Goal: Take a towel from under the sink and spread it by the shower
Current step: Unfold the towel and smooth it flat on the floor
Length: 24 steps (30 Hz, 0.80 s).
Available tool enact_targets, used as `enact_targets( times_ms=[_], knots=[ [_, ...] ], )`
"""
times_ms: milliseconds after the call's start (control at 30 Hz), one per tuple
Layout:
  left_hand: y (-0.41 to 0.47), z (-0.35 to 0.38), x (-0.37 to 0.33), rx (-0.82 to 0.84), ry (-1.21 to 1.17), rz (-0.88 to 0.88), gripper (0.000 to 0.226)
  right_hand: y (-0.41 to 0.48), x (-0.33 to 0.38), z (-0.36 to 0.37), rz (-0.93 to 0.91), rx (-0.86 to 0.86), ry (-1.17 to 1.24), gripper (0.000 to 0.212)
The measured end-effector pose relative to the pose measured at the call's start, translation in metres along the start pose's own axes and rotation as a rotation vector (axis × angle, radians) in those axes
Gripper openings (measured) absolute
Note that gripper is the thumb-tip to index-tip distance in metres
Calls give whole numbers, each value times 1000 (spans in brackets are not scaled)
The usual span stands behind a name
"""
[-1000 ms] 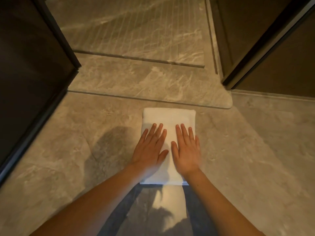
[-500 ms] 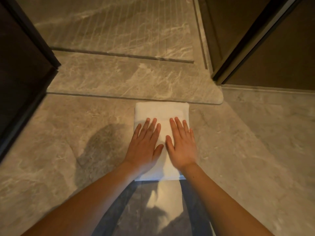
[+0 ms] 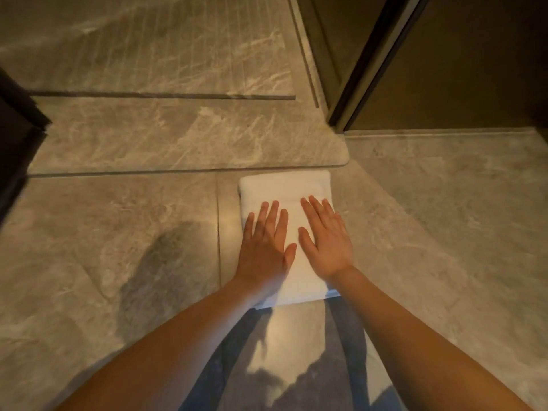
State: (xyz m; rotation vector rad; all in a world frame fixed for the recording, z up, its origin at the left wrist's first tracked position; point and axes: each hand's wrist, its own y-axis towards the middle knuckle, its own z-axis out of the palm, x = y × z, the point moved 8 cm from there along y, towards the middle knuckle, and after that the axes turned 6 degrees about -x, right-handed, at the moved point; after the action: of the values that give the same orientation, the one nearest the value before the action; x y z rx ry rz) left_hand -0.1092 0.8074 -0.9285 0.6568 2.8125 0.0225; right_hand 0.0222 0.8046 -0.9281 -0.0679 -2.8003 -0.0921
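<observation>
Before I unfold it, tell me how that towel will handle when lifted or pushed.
The folded towel is cloth, so it likely flops open if lifted by one edge. On the glossy stone floor it probably slides easily.

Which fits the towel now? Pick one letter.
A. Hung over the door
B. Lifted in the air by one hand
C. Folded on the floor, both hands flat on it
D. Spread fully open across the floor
C: the towel lies folded on the floor, with the left hand and right hand flat on top, fingers straight.
</observation>
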Motion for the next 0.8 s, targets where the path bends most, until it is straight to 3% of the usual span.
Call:
enact_targets(
  times_ms=[100, 200, 333, 467, 633, 800],
  knots=[
    [0, 0, 0, -6, 7, 0, 67, 1, 1, -3, 11, -7, 101, 60],
    [0, -2, 0, -30, -7, 4, 67, 2, -15, -21, 257, -108, 526, 74],
    [-1, -3, 0, -47, -8, 18, 67, -9, -41, -31, 518, -133, 594, 74],
    [-1, -4, 0, -51, 12, 28, 67, -10, -46, -29, 502, -37, 460, 40],
    [-2, -3, 1, -51, 23, 46, 67, -13, -48, -31, 535, -12, 672, 28],
    [-2, -5, 0, -68, 4, 54, 65, -16, -48, -37, 466, 58, 675, 32]
  ],
)
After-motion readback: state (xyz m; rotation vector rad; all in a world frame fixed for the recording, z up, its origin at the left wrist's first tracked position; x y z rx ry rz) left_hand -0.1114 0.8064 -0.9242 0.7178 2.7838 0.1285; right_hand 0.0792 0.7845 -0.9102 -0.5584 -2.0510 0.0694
